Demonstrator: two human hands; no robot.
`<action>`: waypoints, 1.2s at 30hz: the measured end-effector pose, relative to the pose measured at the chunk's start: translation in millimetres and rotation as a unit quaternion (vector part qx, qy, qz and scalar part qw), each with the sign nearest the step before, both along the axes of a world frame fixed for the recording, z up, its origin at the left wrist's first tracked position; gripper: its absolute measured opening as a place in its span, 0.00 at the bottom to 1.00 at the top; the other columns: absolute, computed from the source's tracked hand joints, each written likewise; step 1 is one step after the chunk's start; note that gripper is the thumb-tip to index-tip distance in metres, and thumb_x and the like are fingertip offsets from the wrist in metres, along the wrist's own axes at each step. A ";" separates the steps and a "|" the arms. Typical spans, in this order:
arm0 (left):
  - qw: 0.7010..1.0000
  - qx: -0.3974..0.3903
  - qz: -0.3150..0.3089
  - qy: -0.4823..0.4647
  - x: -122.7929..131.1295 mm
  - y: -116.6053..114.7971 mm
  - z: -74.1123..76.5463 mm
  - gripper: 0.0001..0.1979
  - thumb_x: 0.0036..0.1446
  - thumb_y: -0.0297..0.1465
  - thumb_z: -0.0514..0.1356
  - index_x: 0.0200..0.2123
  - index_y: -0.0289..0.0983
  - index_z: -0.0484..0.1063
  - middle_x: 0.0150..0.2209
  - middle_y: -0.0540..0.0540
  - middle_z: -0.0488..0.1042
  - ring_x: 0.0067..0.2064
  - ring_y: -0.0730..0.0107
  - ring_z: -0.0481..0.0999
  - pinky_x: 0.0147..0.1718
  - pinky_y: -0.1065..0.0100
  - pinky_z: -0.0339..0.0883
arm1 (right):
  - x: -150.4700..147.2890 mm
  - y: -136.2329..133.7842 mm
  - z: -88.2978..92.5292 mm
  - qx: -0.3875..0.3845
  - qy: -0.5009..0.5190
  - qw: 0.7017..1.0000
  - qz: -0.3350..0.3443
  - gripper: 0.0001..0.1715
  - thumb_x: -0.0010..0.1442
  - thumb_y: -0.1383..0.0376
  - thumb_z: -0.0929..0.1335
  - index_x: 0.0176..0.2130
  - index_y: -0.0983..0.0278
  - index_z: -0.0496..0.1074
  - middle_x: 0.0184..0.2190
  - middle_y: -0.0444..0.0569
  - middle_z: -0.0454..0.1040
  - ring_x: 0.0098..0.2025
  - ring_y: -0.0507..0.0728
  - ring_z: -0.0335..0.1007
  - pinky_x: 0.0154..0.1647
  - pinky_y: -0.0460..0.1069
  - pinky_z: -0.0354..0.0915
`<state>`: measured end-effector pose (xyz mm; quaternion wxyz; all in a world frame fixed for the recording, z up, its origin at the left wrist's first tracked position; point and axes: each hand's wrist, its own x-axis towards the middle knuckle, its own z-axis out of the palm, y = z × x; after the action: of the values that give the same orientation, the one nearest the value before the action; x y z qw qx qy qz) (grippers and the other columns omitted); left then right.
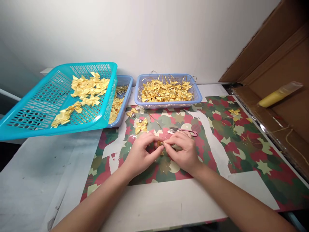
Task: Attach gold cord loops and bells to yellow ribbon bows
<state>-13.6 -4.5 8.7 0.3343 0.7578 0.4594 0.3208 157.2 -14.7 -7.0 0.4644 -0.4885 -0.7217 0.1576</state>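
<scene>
My left hand point(146, 150) is closed in a pinch on a small yellow ribbon bow point(159, 143), mostly covered by its fingers. Right against it, my right hand point(182, 149) pinches with thumb and forefinger, the fingertips of both hands meeting. A thin strand curves by these fingertips; what exactly the right fingers grip is too small to make out. Just behind the right hand lie thread snips with a pink handle point(194, 132). Beyond the left hand are a yellow bow with a silver bell point(141, 125), another such bow point(131, 112) and a gold cord point(154, 119).
A turquoise basket point(36, 96) of yellow bows stands tilted at left, over a blue basket point(125, 104). Another blue basket point(166, 104) at the back holds bows with gold cords. Cardboard point(277, 58) walls the right side, beside a yellow tube point(275, 96). Loose bows point(234, 111) lie at right.
</scene>
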 end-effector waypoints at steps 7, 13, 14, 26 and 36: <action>0.999 -0.031 -0.028 -0.034 0.0 2.2 -2.1 0.07 0.59 0.32 0.60 0.30 0.39 0.76 0.30 0.48 0.69 0.35 0.68 0.68 0.37 0.65 0.62 | 1.3 -0.1 -0.4 0.009 -0.012 1.000 -0.004 0.09 0.57 0.69 0.69 0.26 0.59 0.75 0.24 0.42 0.75 0.28 0.53 0.68 0.41 0.54 0.56; 0.983 -0.110 -0.032 -0.143 -1.6 1.7 -4.4 0.09 0.57 0.34 0.62 0.26 0.37 0.74 0.28 0.48 0.67 0.32 0.70 0.65 0.30 0.68 0.60 | -1.0 -0.7 -0.4 0.010 -0.010 1.000 -0.009 0.10 0.56 0.69 0.69 0.24 0.59 0.74 0.22 0.41 0.73 0.27 0.52 0.67 0.40 0.53 0.55; 0.979 -0.118 -0.032 -0.162 -1.1 1.8 -6.0 0.09 0.56 0.34 0.62 0.26 0.37 0.74 0.28 0.48 0.67 0.31 0.70 0.65 0.29 0.68 0.60 | -1.6 -1.0 -0.5 0.012 -0.011 1.000 -0.008 0.10 0.55 0.69 0.68 0.24 0.59 0.74 0.22 0.41 0.73 0.27 0.52 0.67 0.39 0.53 0.55; 0.980 -0.077 0.077 -0.165 10.8 -5.9 -7.6 0.06 0.53 0.33 0.66 0.35 0.44 0.83 0.23 0.50 0.64 0.28 0.71 0.65 0.26 0.69 0.61 | -1.4 -0.9 -1.3 -0.013 0.033 0.999 -0.011 0.11 0.55 0.69 0.68 0.22 0.61 0.72 0.21 0.40 0.71 0.26 0.51 0.68 0.39 0.53 0.57; 0.995 0.042 0.073 -0.046 7.9 -6.7 -10.7 0.07 0.54 0.28 0.63 0.34 0.42 0.82 0.24 0.50 0.67 0.28 0.72 0.67 0.27 0.69 0.62 | -4.2 0.0 -6.4 -0.062 -0.016 0.998 -0.012 0.11 0.52 0.71 0.68 0.20 0.62 0.70 0.20 0.40 0.70 0.28 0.52 0.67 0.40 0.52 0.54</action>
<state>-5.7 -11.2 -2.0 0.2986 0.7202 0.4839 0.3974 153.1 -14.7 -13.3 0.4234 -0.5277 -0.7120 0.1880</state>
